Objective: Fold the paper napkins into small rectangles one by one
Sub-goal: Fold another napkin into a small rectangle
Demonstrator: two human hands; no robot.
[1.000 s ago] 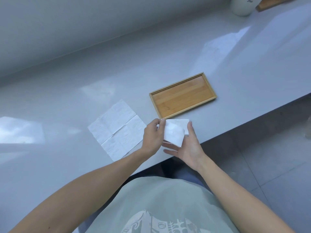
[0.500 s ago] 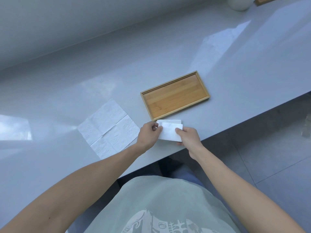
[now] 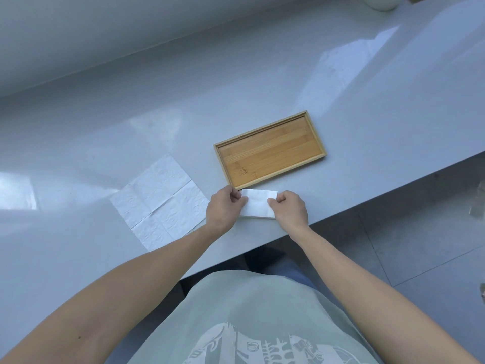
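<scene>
A small folded white napkin (image 3: pixel 258 204) lies as a rectangle on the grey counter near its front edge, just in front of the wooden tray. My left hand (image 3: pixel 224 210) pinches its left end and my right hand (image 3: pixel 290 207) pinches its right end. An unfolded white napkin (image 3: pixel 160 200), creased into quarters, lies flat on the counter to the left of my left hand.
An empty bamboo tray (image 3: pixel 270 149) sits on the grey counter (image 3: pixel 341 106) just beyond the hands. A white round container (image 3: pixel 381 2) stands at the far right top. The counter's front edge runs diagonally by my right wrist, with tiled floor (image 3: pixel 420 232) below.
The napkin went from held up, half-folded between both hands, to lying flat on the counter as a small rectangle, with a hand at each end.
</scene>
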